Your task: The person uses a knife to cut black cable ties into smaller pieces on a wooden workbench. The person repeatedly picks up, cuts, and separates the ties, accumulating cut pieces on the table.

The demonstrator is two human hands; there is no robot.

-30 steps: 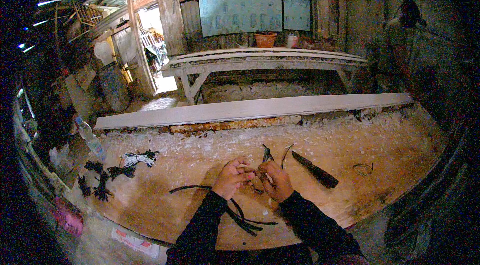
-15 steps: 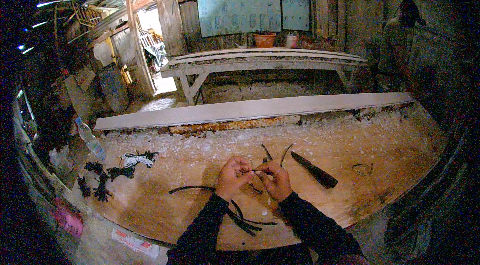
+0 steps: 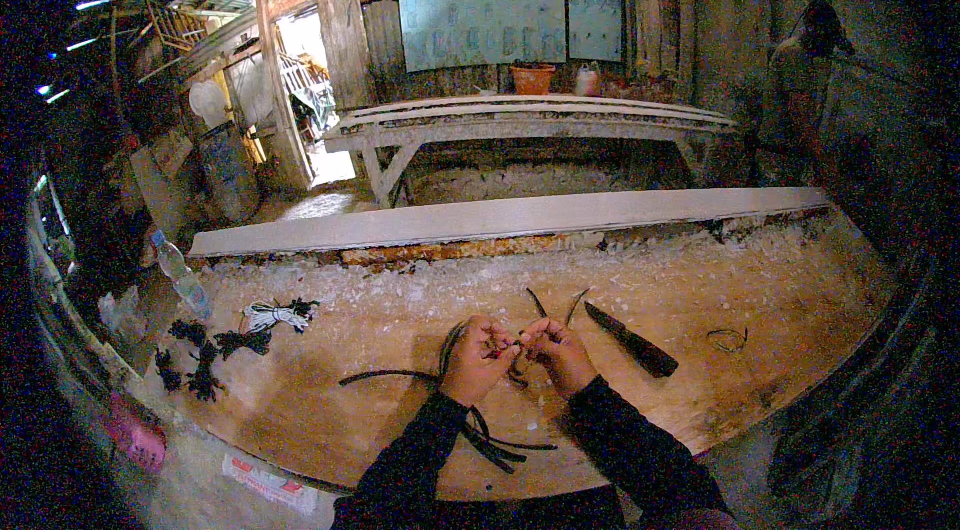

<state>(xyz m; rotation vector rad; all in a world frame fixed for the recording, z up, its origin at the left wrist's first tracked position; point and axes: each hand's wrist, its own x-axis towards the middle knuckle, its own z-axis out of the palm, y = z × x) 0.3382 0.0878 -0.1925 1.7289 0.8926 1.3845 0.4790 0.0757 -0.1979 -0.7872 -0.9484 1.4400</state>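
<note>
My left hand [image 3: 478, 362] and my right hand [image 3: 560, 358] meet over the middle of the wooden table, fingertips pinched close together. Between them is a short dark piece, seemingly the end of a thin black strip; the fingers mostly hide it. One long black strip [image 3: 385, 375] curves out past my left wrist, and several more black strips [image 3: 495, 445] lie beneath my left forearm. Two narrow strip ends [image 3: 577, 305] stick out beyond my right hand. A dark knife [image 3: 632, 340] lies to the right of that hand, apart from it.
Tied bundles of black cord [image 3: 203, 372] and a white one [image 3: 276, 318] lie at the left, near a plastic bottle [image 3: 182, 275]. A thin cord loop [image 3: 728, 340] rests at the right. A long pale board [image 3: 500, 220] borders the table's far side. Someone [image 3: 800, 80] is at the back right.
My hands have shifted slightly, and my right wrist has turned. A dark strip now shows along the outer side of my left hand. The table's other things lie as before.
</note>
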